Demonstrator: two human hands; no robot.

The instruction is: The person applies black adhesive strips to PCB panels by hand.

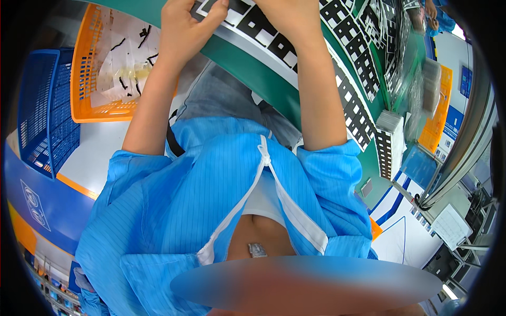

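Head view: patterned strip [258,27] along worktop's [253,75] near edge, likely for easy two-handed reach. Left hand [190,22] at it, thumb apart from fingers; right hand [291,17] alongside. Fingertips cropped: can't tell if either pinches. More strips [360,67] rightward; stack [388,150] by right end, probably out of the way. Orange basket [83,108] left, containing black scraps [123,82].

Blk/wht strip [259,25] — blk patches w/ wht sqs — flat on grn tabletop [247,67], nr edge.
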